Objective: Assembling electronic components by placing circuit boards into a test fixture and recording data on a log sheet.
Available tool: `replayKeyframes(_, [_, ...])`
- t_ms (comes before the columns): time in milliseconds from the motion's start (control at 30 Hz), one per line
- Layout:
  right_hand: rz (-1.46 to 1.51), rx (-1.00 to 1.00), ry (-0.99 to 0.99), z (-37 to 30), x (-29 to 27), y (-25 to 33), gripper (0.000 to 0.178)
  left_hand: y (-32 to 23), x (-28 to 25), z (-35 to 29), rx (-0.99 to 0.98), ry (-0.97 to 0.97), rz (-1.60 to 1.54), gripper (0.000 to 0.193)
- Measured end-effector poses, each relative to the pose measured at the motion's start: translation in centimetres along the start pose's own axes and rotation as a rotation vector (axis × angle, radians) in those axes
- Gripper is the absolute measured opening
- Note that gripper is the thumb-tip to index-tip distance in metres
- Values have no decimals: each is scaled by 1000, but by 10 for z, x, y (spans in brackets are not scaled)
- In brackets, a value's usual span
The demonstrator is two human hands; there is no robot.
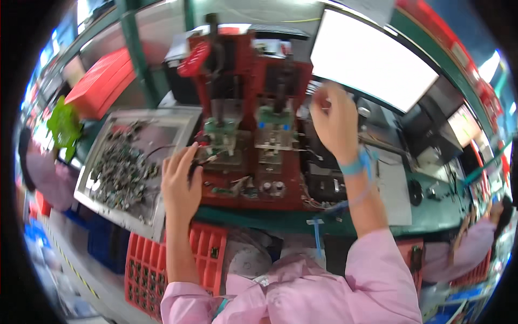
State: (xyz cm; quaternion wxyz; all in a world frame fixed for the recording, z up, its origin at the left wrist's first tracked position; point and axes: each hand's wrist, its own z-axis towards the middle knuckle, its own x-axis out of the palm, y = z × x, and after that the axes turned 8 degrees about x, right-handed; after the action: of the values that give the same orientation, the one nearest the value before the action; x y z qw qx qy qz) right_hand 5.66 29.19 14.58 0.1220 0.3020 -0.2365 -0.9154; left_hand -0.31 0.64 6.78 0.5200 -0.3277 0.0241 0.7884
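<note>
My left hand (182,181) is beside the left test fixture (229,156), its fingers stretched and thumb apart. Its fingertips are close to a small red-and-black part (203,139) and a thin wired piece (213,157); contact cannot be told. Raised to the right of the right test fixture (270,156), my right hand (335,121) is blurred, with fingers curled in. A dark reddish bit shows between them, too smeared to name. Both fixtures stand on a red base and have upright clamps. The left clamp has a red handle (194,59). A blue strap (353,166) circles my right wrist.
At left, a white-framed tray (156,224) holds many small boards. A bright monitor (372,56) stands behind my right hand. Small parts (245,187) lie along the front of the red base. Red compartment trays (208,243) sit below the bench edge. Other people work at both sides.
</note>
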Motion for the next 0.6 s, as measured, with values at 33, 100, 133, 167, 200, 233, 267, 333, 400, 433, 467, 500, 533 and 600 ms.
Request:
replayKeyframes(33, [-8, 86, 201, -18, -1, -4, 16, 1, -7, -13, -42, 8, 12, 40])
replayKeyframes(100, [-28, -127, 329, -50, 8, -23, 19, -1, -18, -34, -137, -73, 19, 31])
replayKeyframes(133, [4, -149, 357, -57, 10, -27, 19, -2, -20, -42, -174, -82, 16, 27])
replayKeyframes(167, [58, 13, 438, -62, 14, -32, 21, -8, -18, -45, -220, -104, 13, 19])
replayKeyframes(200, [106, 176, 518, -66, 18, -35, 22, -11, -17, -49, -207, -117, 18, 17])
replayKeyframes(233, [91, 183, 493, -67, 22, -33, 22, -13, -19, -55, -205, -112, 23, 17])
replayKeyframes(267, [75, 193, 464, -68, 26, -30, 23, -14, -23, -60, -200, -104, 26, 17])
replayKeyframes(333, [156, 190, 469, -69, 30, -34, 18, -14, -20, -69, -222, -102, 61, 17])
replayKeyframes(400, [162, 191, 455, -68, 33, -43, 14, -12, -19, -76, -236, -96, 83, 18])
replayKeyframes(433, [227, 248, 444, -69, 31, -41, 14, -11, -18, -79, -251, -106, 76, 18])
replayKeyframes(467, [227, 249, 448, -68, 24, -38, 14, -9, -17, -81, -264, -115, 65, 19])
replayKeyframes(500, [241, 287, 498, -65, 17, -31, 14, -8, -22, -84, -291, -112, 57, 19])
replayKeyframes(533, [251, 327, 547, -64, 11, -27, 14, -3, -26, -85, -293, -111, 64, 19])
replayKeyframes(600, [271, 303, 527, -66, -3, -24, 13, 12, -38, -90, -320, -143, 174, 19])
